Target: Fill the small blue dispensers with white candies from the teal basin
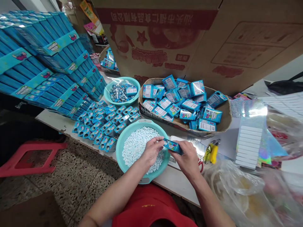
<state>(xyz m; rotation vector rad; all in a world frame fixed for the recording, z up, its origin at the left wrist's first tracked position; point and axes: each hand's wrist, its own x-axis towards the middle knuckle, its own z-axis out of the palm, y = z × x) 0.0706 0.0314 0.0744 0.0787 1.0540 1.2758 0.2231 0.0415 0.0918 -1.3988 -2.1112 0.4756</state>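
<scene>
A small blue candy box [172,145] is gripped in my right hand [188,159], its printed side up, above the right rim of a turquoise basin [120,138]. My left hand [152,151] is closed in a pinch at the box's left end, close to a round opening; what lies between its fingertips is hidden. Under my left hand, many small white candies [134,143] fill the basin. To the left of it, rows of blue candy boxes [104,123] with round openings stand on the table.
A cut-down cardboard box [184,126] holds loose blue boxes. Behind it rises a large carton [165,41]. A second basin [121,102] holds shiny small pieces. Stacked display packs [59,63] stand left, above a red stool [33,157]. Yellow-handled cutters [213,153] and plastic bags [236,189] lie right.
</scene>
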